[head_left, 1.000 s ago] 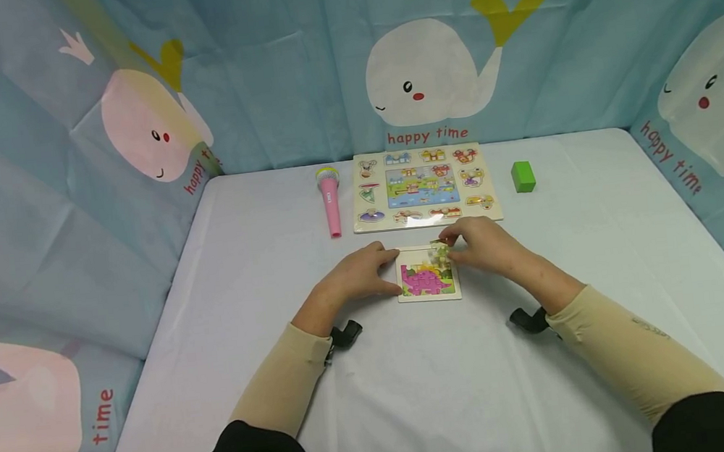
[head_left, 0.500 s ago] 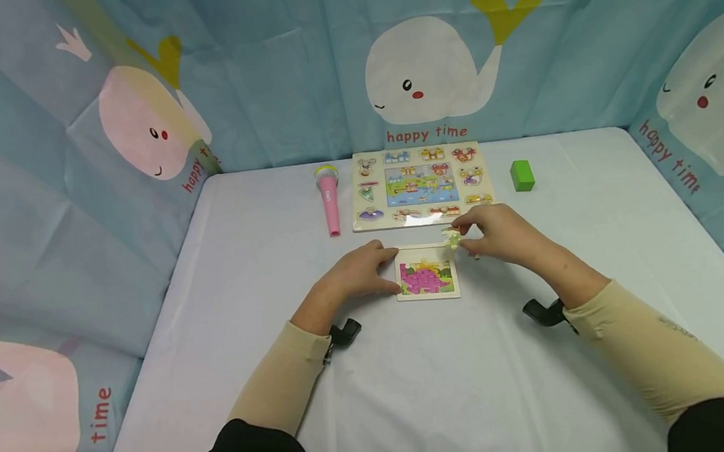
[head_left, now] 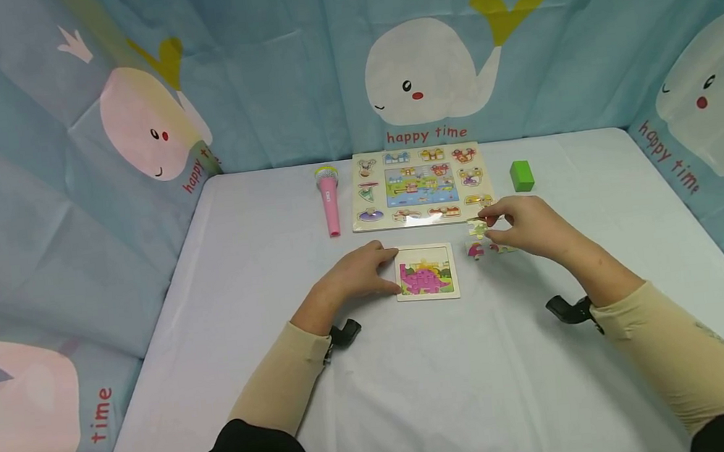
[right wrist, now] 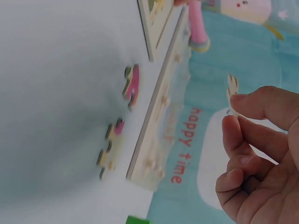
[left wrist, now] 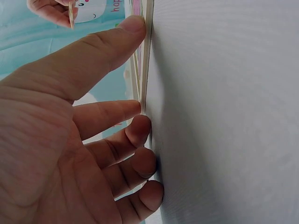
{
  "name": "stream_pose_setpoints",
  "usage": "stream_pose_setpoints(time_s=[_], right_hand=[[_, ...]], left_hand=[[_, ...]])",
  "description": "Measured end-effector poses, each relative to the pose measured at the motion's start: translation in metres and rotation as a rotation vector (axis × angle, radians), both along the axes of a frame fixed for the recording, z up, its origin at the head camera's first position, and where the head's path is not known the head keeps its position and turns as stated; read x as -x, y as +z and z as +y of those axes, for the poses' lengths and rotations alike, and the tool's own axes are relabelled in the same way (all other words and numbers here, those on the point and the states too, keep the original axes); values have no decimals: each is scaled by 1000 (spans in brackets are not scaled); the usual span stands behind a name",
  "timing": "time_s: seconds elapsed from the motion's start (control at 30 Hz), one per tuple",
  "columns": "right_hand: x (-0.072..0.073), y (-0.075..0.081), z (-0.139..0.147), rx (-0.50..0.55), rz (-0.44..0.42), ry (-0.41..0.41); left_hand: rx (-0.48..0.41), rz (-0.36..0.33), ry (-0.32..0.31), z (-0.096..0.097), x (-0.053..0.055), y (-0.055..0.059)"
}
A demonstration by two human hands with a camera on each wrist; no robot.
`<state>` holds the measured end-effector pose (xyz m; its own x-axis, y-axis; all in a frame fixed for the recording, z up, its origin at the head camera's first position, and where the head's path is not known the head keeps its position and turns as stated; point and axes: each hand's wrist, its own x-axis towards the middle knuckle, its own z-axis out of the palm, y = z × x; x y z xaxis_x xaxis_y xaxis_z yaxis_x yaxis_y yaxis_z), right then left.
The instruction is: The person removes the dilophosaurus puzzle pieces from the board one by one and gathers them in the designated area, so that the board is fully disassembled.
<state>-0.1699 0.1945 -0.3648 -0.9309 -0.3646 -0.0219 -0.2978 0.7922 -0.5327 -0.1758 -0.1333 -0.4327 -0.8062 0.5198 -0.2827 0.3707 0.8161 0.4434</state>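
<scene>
A small jigsaw board (head_left: pixel 422 251) with a pale frame lies on the table, partly filled with a pink dinosaur picture. At its left edge rests my left hand (head_left: pixel 356 274); in the left wrist view the straight thumb (left wrist: pixel 105 49) and index finger touch the board's side (left wrist: pixel 145 60), the other fingertips down by the cloth. Right of the board, my right hand (head_left: pixel 535 227) pinches a puzzle piece (right wrist: pixel 232 86) between thumb and index finger, raised above the table. Below that hand lie loose pieces, one pink (right wrist: pixel 133 86) and another mostly pale (right wrist: pixel 112 144).
Behind the small board lies a larger picture puzzle board (head_left: pixel 372 199). A pink toy microphone (head_left: pixel 330 207) is left of it and a green block (head_left: pixel 522 176) is right of it. A blue whale-print curtain (head_left: pixel 282 81) surrounds the back and sides of the white table (head_left: pixel 417 388).
My right hand has lifted the greenish puzzle piece off the upper right of the small board and carried it right, over the loose pieces. The left hand stays in place.
</scene>
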Motion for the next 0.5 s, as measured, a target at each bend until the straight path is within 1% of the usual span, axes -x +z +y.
stream_pose_setpoints(time_s=[0.27,0.5], right_hand=[[-3,-1,23,-26,2,-52],[-4,-2,45,-62,-26,-90]], left_hand=[[-5,2,0,-1,0,-1],[0,8,-4,0,1,-3]])
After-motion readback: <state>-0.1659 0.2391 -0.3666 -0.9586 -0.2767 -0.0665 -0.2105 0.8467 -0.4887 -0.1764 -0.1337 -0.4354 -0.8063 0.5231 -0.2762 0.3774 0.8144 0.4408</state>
